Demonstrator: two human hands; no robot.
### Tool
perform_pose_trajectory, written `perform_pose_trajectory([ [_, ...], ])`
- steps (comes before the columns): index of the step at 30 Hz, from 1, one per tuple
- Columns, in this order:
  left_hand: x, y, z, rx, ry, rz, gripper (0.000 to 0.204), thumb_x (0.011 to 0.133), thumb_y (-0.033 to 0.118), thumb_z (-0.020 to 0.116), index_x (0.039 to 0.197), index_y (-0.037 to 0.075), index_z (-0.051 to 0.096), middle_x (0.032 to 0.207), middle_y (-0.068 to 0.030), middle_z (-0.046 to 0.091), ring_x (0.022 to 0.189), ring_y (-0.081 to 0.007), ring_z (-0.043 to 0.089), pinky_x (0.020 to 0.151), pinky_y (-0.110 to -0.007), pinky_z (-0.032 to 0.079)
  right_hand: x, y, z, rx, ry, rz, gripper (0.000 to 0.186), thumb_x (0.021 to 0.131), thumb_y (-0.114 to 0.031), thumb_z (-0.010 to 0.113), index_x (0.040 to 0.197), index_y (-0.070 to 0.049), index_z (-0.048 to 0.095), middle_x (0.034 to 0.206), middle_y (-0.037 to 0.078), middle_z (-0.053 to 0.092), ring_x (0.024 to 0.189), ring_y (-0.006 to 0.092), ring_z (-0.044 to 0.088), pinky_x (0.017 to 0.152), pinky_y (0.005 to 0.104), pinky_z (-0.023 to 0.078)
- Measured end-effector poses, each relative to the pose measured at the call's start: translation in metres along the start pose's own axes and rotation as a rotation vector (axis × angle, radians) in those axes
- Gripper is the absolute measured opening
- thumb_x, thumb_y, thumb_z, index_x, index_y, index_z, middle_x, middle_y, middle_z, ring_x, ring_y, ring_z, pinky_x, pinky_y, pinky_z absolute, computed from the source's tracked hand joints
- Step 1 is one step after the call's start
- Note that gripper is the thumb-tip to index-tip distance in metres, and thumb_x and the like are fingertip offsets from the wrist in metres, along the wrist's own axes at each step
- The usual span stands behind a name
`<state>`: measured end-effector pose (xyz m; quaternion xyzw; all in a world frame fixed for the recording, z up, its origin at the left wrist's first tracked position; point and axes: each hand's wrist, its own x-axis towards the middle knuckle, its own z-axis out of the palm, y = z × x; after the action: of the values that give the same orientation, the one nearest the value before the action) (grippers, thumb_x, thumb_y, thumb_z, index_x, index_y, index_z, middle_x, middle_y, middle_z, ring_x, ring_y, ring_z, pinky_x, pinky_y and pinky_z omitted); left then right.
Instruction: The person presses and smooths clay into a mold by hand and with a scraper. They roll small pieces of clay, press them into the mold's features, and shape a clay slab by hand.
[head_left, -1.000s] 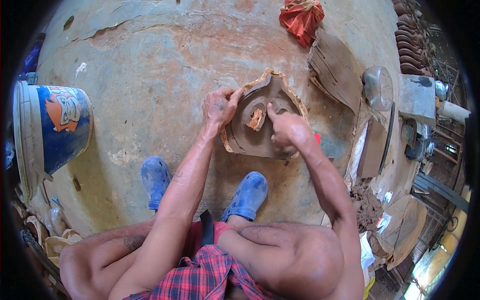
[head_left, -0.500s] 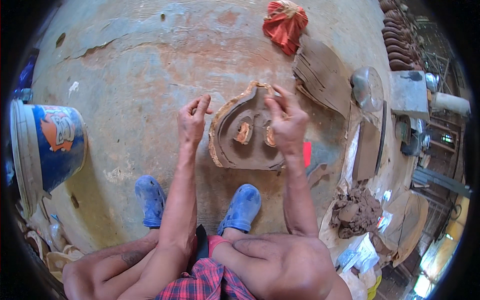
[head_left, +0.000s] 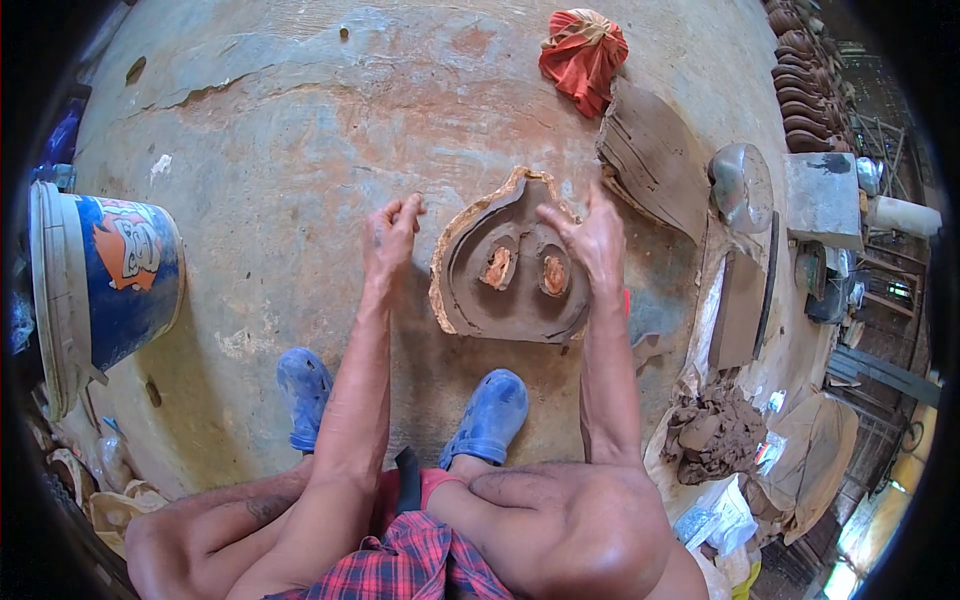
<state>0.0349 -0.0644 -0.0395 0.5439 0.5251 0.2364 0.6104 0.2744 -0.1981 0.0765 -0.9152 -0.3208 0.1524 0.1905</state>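
Clay mould lies between the left hand and right hand, both spread and empty.

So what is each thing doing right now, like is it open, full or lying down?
Brown pear-shaped clay mould: lying flat on the floor, open side up, two orange-brown lumps in its hollows.
Left hand: open, beside the mould, not touching it.
Right hand: open, fingers spread over the mould's right edge.
Blue plastic bucket: tipped on its side.
Red cloth: crumpled in a heap.
Dark clay heap: piled loose.
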Motion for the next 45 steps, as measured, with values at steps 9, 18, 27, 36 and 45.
perform_pose_trajectory([
  [9, -0.016, 0.005, 0.017, 0.331, -0.044, 0.066, 0.041, 0.100, 0.038, 0.068, 0.089, 0.000, 0.076, 0.076, -0.0228, 0.071, 0.067, -0.0341, 0.070, 0.067, -0.045, 0.053, 0.015, 0.001, 0.035, -0.216, -0.219, 0.216, 0.159, 0.046, -0.083, 0.091, 0.165, 0.001, 0.030, 0.139, 0.032, 0.065, 0.133, 0.0440, 0.062, 0.115, 0.0548, 0.047],
  [18, -0.008, -0.007, 0.025, 0.389, 0.036, 0.228, 0.042, 0.099, 0.040, 0.066, 0.088, 0.000, 0.075, 0.080, -0.0240, 0.072, 0.076, -0.0449, 0.071, 0.070, -0.050, 0.053, 0.036, 0.035, 0.038, -0.211, -0.322, 0.167, 0.149, 0.046, -0.075, 0.096, 0.161, 0.000, 0.039, 0.144, 0.029, 0.063, 0.137, 0.0418, 0.060, 0.116, 0.0535, 0.046],
  [27, -0.008, 0.005, 0.033, 0.373, 0.018, 0.176, 0.041, 0.099, 0.038, 0.066, 0.086, 0.000, 0.074, 0.077, -0.0259, 0.070, 0.074, -0.0468, 0.069, 0.068, -0.050, 0.052, 0.055, 0.041, 0.010, -0.361, -0.452, -0.019, 0.116, 0.054, -0.071, 0.096, 0.142, -0.003, 0.064, 0.130, 0.028, 0.071, 0.122, 0.0415, 0.069, 0.104, 0.0508, 0.054],
  [36, -0.005, -0.005, 0.030, 0.379, 0.017, 0.174, 0.039, 0.100, 0.037, 0.065, 0.090, 0.001, 0.076, 0.081, -0.0264, 0.071, 0.078, -0.0465, 0.071, 0.069, -0.051, 0.053, 0.057, 0.051, 0.021, -0.216, -0.395, 0.066, 0.083, 0.065, -0.056, 0.098, 0.118, 0.003, 0.076, 0.112, 0.024, 0.078, 0.105, 0.0339, 0.075, 0.094, 0.0441, 0.056],
  [45, -0.008, 0.006, 0.041, 0.404, -0.005, 0.122, 0.042, 0.099, 0.039, 0.065, 0.087, 0.000, 0.075, 0.083, -0.0276, 0.071, 0.081, -0.0471, 0.071, 0.072, -0.052, 0.053, 0.045, 0.096, 0.019, -0.076, -0.380, 0.168, 0.089, 0.061, -0.071, 0.092, 0.115, -0.001, 0.079, 0.116, 0.026, 0.077, 0.112, 0.0363, 0.074, 0.096, 0.0481, 0.056],
])
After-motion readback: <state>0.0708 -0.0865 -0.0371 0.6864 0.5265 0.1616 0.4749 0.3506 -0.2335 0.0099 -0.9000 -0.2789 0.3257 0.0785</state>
